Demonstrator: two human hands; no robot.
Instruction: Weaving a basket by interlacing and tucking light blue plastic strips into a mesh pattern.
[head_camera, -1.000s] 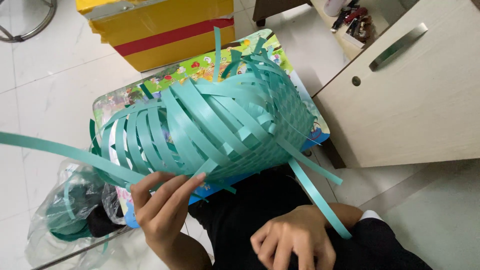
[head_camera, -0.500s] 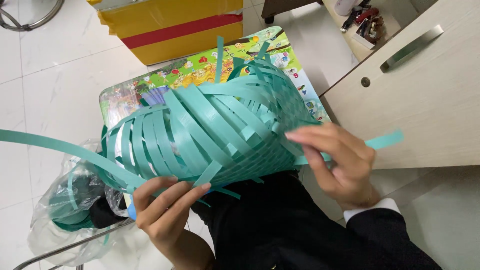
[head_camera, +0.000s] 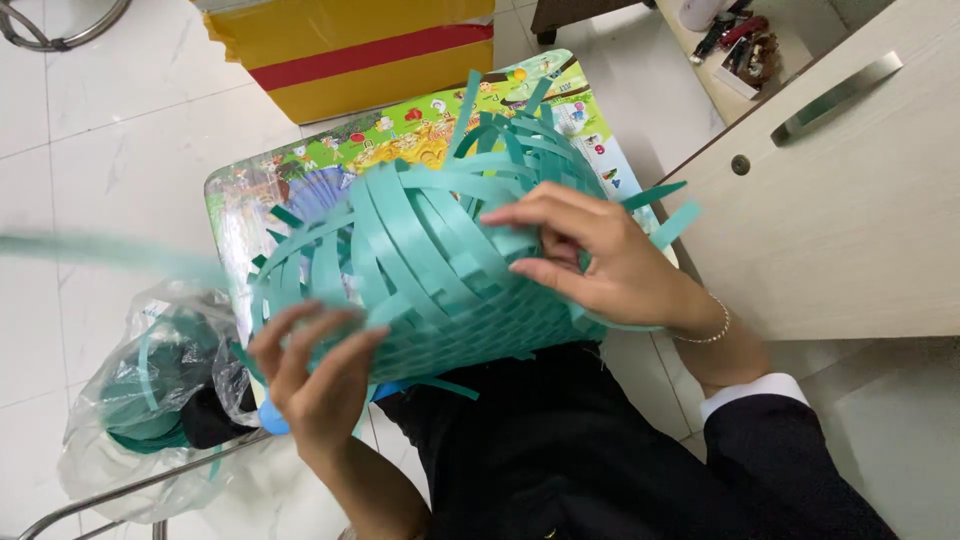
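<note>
Head view shows my left hand (head_camera: 315, 375) gripping the near edge of the teal woven basket (head_camera: 440, 270). My right hand (head_camera: 600, 265) pinches its strips, fingers together.

A person in dark clothing, white cuff showing at the right sleeve (head_camera: 790, 440), wears a thin beaded bracelet (head_camera: 712, 330).

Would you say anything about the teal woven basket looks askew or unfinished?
Yes: the basket is only woven tight near the lap; its upper strips splay loose and unwoven. The left hand and right hand grip it.
</note>
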